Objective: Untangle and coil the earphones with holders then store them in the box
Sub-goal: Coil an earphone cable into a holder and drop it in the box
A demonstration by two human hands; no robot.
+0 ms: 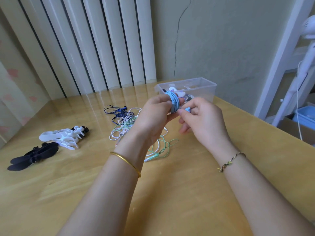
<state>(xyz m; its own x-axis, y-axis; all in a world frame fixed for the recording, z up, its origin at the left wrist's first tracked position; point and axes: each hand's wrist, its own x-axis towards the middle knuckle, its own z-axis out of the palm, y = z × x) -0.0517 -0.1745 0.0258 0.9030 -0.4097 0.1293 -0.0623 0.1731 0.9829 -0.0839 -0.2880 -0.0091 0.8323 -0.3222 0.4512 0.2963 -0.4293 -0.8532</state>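
left hand (153,116) grips a holder (174,110) wound with blue earphones (173,99); right hand (202,120) pinches the loose earbud (187,109). tucking it snugly under the coil should suit the box (204,86) at twelve o'clock.

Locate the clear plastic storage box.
In the head view, the clear plastic storage box sits at the wooden table's far edge, right of centre, behind the left hand and right hand.

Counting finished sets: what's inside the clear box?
White and dark holders lie in the clear box; the blue coil and left hand cover its front, hiding their count.
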